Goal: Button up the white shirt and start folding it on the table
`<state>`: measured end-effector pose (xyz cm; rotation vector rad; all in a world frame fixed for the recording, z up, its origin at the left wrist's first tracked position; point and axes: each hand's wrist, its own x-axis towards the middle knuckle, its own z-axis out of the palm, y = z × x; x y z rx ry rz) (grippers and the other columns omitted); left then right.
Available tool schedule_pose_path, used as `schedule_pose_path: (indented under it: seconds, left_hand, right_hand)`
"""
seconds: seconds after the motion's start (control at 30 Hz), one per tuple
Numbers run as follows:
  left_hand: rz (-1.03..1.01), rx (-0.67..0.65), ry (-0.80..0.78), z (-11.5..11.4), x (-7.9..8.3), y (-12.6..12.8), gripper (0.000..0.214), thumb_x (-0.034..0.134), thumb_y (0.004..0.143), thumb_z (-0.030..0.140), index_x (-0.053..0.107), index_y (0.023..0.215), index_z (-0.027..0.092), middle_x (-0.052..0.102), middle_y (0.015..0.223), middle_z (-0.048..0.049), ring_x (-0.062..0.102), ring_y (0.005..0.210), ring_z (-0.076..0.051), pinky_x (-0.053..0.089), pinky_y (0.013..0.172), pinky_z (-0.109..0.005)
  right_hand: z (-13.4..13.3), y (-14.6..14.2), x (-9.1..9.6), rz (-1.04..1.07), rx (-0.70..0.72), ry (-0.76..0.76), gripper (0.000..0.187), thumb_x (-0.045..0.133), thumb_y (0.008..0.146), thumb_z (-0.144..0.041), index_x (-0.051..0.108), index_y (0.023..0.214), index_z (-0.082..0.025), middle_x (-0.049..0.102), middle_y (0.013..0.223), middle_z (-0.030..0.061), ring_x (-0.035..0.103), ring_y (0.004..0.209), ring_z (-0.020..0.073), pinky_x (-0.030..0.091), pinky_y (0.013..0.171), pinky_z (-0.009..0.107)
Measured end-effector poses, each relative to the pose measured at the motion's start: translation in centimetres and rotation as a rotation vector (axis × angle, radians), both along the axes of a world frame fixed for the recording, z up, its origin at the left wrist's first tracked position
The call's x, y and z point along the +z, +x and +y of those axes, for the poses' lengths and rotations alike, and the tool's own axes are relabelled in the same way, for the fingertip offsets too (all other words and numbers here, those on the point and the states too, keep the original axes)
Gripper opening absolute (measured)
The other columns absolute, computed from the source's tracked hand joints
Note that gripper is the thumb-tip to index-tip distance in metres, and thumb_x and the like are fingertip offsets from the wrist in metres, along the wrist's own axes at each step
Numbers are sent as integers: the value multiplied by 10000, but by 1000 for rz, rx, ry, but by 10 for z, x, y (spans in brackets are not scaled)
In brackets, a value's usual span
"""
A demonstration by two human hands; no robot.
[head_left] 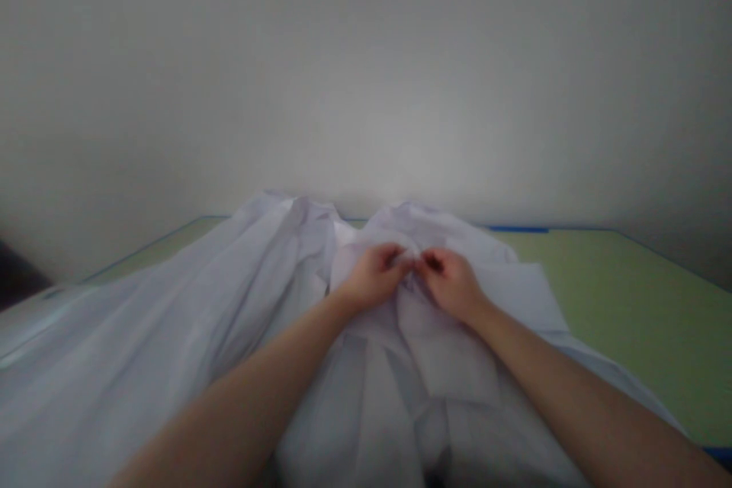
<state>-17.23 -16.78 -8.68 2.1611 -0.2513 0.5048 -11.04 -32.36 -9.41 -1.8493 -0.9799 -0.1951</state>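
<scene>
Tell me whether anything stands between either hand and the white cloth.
Nothing visible does: the left hand and right hand both pinch the white cloth directly, though blur hides finer detail there.

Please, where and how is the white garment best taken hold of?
Probably pinch the white garment at the gathered fold between the left hand and right hand, coming from both sides: it lies limp and creased, so a bunched part should hold best.

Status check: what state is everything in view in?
Left hand: fingers pinched on cloth, close against the other hand.
Right hand: likewise pinched on cloth.
White cloth: loosely spread, creased, gathered at the fingertips.
Green table: partly covered by cloth.
</scene>
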Motion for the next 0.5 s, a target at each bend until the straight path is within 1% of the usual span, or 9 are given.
schedule_pose_path:
  seconds: [0.13, 0.23, 0.37, 0.5]
  left_hand:
    - [2, 2, 26, -3, 3, -2, 220, 482, 822, 359, 606, 812, 176, 631, 768, -3, 553, 722, -131, 430, 625, -219]
    - [-11, 32, 93, -4, 4, -4, 209, 473, 828, 338, 600, 817, 172, 624, 756, -1, 538, 693, -122, 416, 602, -213]
    - [-57, 83, 184, -6, 3, -4, 185, 467, 838, 307, 586, 860, 167, 612, 783, -6, 535, 707, -121, 411, 623, -221]
    - [-95, 99, 240, -7, 0, -5, 180, 456, 850, 287, 577, 899, 163, 606, 802, -15, 534, 721, -127, 411, 643, -234]
  right_hand:
    - [-1, 5, -1, 67, 13, -15, 248, 515, 806, -371, 617, 746, -154, 605, 657, 17, 511, 591, 115, 375, 547, 210]
    - [-2, 6, -1, 51, -13, -32, 260, 505, 810, -371, 625, 747, -149, 611, 666, 25, 514, 598, 118, 376, 558, 217]
    - [-4, 6, -1, 48, -41, -74, 253, 514, 798, -362, 618, 707, -150, 590, 620, 15, 495, 559, 110, 354, 528, 215]
    - [-4, 8, -2, 68, -54, -83, 246, 517, 792, -356, 622, 709, -149, 586, 612, 9, 485, 540, 103, 345, 516, 212]
